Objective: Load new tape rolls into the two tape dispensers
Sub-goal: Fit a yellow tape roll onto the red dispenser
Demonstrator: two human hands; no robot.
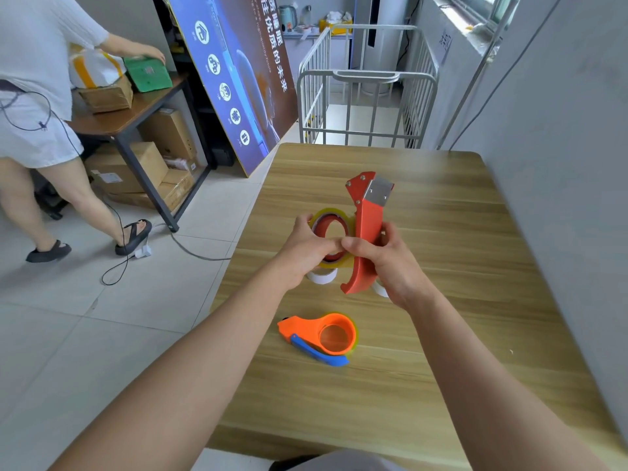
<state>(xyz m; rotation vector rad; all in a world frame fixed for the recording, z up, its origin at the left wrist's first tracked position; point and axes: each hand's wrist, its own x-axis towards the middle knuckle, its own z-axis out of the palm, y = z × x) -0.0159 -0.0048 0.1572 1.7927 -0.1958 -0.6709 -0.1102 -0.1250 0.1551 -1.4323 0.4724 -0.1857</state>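
Centre of frame, above the wooden table [441, 232]: red dispenser [365, 229], upright, gripped by closed right hand [384, 263]. Left hand [306, 249] closed on yellowish tape roll [334, 239] touching it. Lower centre: orange dispenser [323, 334] lying flat, roll fitted.

head view: one wide-angle camera, worn on head | faced forward and down over wooden table [441, 232] | close above both forearms | room beyond visible

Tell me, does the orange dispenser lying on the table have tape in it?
Yes, loaded. The orange dispenser lies flat on the table, and a yellowish roll rim shows around its round hub.
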